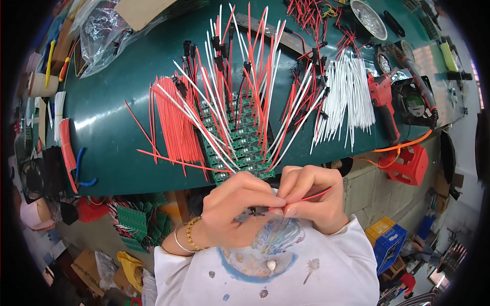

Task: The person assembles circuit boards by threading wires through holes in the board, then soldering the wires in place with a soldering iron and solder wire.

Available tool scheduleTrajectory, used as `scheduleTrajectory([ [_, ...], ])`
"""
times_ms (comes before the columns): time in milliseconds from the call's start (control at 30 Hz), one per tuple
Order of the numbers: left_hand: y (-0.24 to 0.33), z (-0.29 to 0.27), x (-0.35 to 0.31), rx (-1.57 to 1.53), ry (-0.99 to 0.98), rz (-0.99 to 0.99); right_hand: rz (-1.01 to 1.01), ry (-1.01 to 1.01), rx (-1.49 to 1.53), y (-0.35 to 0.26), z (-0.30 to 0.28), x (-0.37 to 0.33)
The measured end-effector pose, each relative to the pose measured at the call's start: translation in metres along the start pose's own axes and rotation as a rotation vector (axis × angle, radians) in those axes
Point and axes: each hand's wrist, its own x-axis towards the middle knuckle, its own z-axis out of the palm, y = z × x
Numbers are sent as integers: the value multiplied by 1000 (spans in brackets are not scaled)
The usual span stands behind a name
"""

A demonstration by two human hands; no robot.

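Observation:
In front of my chest, both hands meet in a pinch on a short red-and-black wire lead (321,193). My left hand (237,201) is closed, its fingertips touching those of my right hand (316,196). The wires run out past the right fingers; a small dark piece, perhaps the lead's plug, shows below the left fingers. Just beyond my hands, at the table edge, lies a panel of green circuit boards (245,132). Red and white wires (263,86) and leads with black plugs (219,62) rise from it. My fingertips hide the exact point of grip.
Red wires (176,120) lie in a bundle left of the boards, white wires (347,97) to the right. Farther right are a red-and-black hand tool (384,104) and a black fan (414,104). Blue-handled pliers (80,171) lie left. A red stool (406,166) stands below the table.

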Motion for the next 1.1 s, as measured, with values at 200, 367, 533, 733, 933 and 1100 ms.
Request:
scheduleTrajectory([
  [200,7,-13,-3,225,-16,58,-297,-103,-739,-13,-4,9],
  [367,12,-13,0,273,-67,85,-499,-69,-1160,-14,10,5],
  [533,10,-13,-2,356,-11,25,-701,-35,-1197,9,5,12],
  [733,0,-24,-14,586,-90,177,-810,-75,-1307,19,8,19],
  [933,-11,-30,-16,694,-60,208,-819,-61,-1347,27,1,33],
  [1100,-16,-30,-17,751,-7,217,-791,-20,-1373,30,4,40],
])
